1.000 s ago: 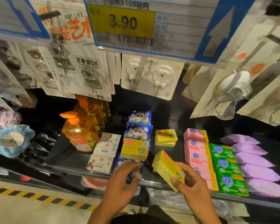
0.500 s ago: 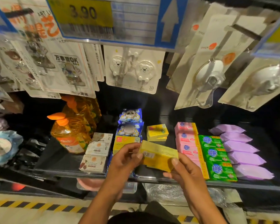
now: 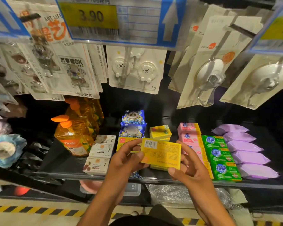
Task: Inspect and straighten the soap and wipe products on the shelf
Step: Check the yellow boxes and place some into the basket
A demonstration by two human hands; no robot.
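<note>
Both hands are on one yellow soap box (image 3: 161, 154), barcode side up, held over the front part of the shelf (image 3: 62, 165) - left hand (image 3: 126, 160) pinching its 9 o'clock end, right hand (image 3: 191, 170) curled round the 4 o'clock corner. Green soap boxes (image 3: 219, 155) sit at its 3 o'clock, white soap boxes (image 3: 101, 150) at 9.

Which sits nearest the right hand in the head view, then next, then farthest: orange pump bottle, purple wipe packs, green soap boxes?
1. Green soap boxes, just right of the right hand.
2. Purple wipe packs, further right.
3. Orange pump bottle, far left.
</note>
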